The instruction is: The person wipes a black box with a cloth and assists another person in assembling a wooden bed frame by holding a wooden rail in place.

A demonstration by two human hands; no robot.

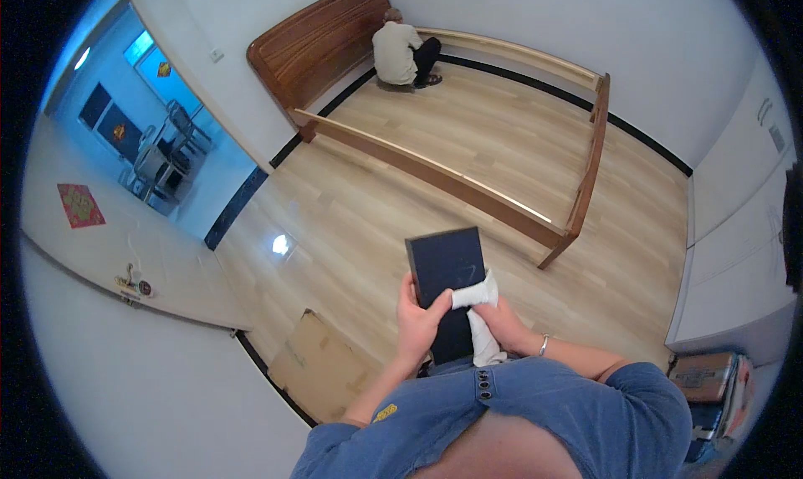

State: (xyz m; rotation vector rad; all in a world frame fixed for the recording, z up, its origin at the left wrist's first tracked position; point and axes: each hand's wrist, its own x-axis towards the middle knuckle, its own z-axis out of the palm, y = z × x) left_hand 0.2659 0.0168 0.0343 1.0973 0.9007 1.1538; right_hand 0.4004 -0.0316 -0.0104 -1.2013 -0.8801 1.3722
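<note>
In front of my body, I hold a dark, flat rectangular box or panel (445, 262) upright, its broad face towards me. My left hand (418, 318) grips its left edge, with the thumb across the face. At its right side, my right hand (499, 322) is closed on a white cloth (475, 295). One part of the cloth lies across the dark face near my left thumb, and another hangs down towards my shirt. The fingertips of my right hand are hidden by the cloth.
A wooden bed frame with a headboard (322, 40) and side rail (418, 163) stands ahead. A person (397, 51) crouches inside it by the headboard. Flat cardboard (322, 366) lies at lower left by the open door (125, 228). White cabinets (740, 228) and stacked items (707, 377) are at right.
</note>
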